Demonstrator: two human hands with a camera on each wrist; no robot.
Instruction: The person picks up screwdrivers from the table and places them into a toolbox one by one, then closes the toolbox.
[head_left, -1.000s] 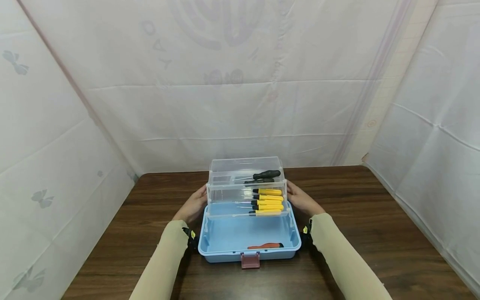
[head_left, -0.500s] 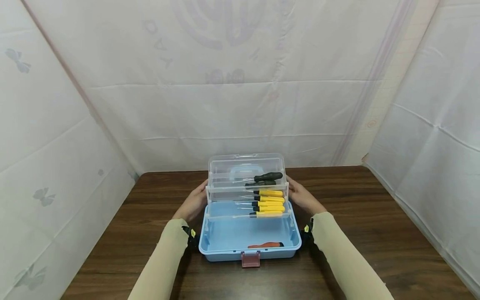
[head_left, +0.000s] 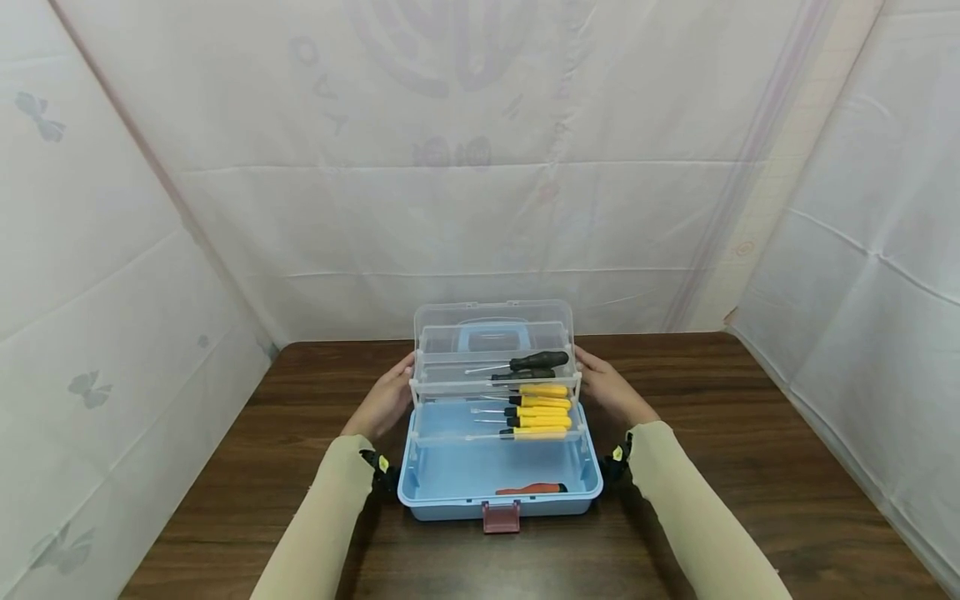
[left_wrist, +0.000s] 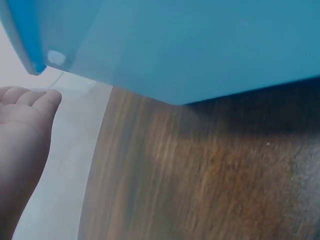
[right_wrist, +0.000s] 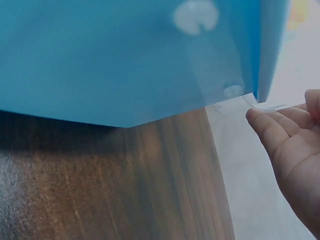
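Note:
A blue toolbox (head_left: pixel 450 475) stands with its clear lid (head_left: pixel 435 315) raised and clear fold-out trays (head_left: pixel 450 389) spread above the base. Screwdrivers with yellow handles (head_left: pixel 545 422) and a dark-handled screwdriver (head_left: pixel 540 360) lie in the trays, shafts to the left. A red-handled screwdriver (head_left: pixel 532 489) lies in the base. My left hand (head_left: pixel 384 404) reaches along the left side, its fingertips partly hidden behind the lid. On the other side my right hand (head_left: pixel 611 392) mirrors it; in the right wrist view its extended fingers (right_wrist: pixel 267 130) meet a clear plastic edge.
The toolbox sits on a dark wooden table (head_left: pixel 720 417). A reddish latch (head_left: pixel 501 518) hangs at its front, and a blue handle (head_left: pixel 492 336) shows through the lid. Pale sheeting (head_left: pixel 360 225) closes off the back and sides.
The lid has swung further up, its top edge higher, and the blue handle has come into view through it. The trays with the screwdrivers have sunk slightly; both hands stay at the sides.

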